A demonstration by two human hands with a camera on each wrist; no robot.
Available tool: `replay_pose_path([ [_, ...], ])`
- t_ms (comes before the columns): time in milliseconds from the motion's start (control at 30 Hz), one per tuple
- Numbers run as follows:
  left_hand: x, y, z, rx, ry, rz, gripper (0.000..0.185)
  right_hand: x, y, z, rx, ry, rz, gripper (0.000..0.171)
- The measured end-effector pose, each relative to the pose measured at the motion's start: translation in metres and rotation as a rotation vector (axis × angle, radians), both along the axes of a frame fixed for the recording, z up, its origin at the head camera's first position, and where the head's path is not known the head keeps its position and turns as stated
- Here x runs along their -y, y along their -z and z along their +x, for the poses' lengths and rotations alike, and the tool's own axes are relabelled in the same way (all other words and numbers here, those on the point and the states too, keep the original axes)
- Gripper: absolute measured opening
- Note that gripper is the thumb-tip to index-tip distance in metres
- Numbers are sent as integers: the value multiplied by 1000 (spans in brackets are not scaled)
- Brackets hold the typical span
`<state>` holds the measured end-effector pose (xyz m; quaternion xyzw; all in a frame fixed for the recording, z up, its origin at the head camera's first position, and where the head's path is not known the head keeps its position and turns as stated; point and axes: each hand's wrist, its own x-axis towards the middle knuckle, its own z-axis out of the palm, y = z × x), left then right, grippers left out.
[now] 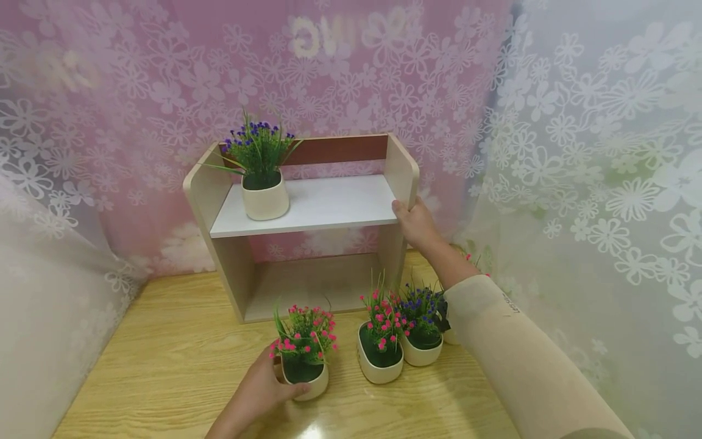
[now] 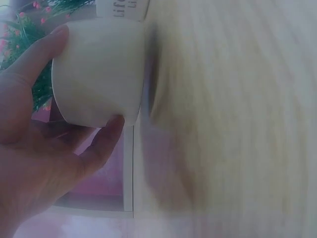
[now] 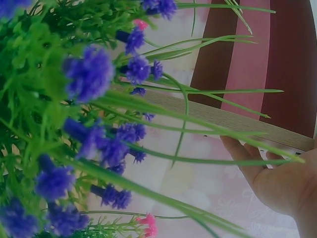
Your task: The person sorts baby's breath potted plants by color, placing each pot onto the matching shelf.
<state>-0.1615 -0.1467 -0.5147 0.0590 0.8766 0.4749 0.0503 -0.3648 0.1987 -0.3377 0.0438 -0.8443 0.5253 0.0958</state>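
My left hand [image 1: 259, 385] grips a cream pot of pink artificial flowers [image 1: 307, 341] in front of the shelf. Its thumb and fingers wrap the sides of the pot [image 2: 99, 74] in the left wrist view, close to the tabletop. At the right, my other hand [image 1: 419, 227] holds the side panel of a small two-tier wooden shelf [image 1: 403, 164], thumb on the near side at the white board's height. In the right wrist view, fingers [image 3: 242, 156] lie against the panel edge, partly behind purple flowers [image 3: 91, 74]. A purple-flowered pot [image 1: 265, 201] stands on the upper tier's left.
Beside the shelf's right front stand another pink-flowered pot [image 1: 381, 363] and a purple-flowered pot [image 1: 422, 353]. A further pot is partly hidden behind my right sleeve [image 1: 526, 341]. Floral curtains [image 1: 351, 79] hang behind and at both sides of the wooden table [image 1: 164, 366].
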Motion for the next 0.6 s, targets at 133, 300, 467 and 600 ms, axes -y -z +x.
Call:
replay_pose_path([
  [133,2,-2,-4,8,-10,4,106,0,1,0,1,6,-2,65],
  [300,5,-6,-9,20,-39,25,104,-1,1,-1,-1,10,5,64],
  [467,7,-8,-16,4,-52,80,98,-1,1,0,-7,1,-1,64],
  [600,9,-12,-20,12,-62,106,100,-1,1,0,-10,-3,-2,63],
])
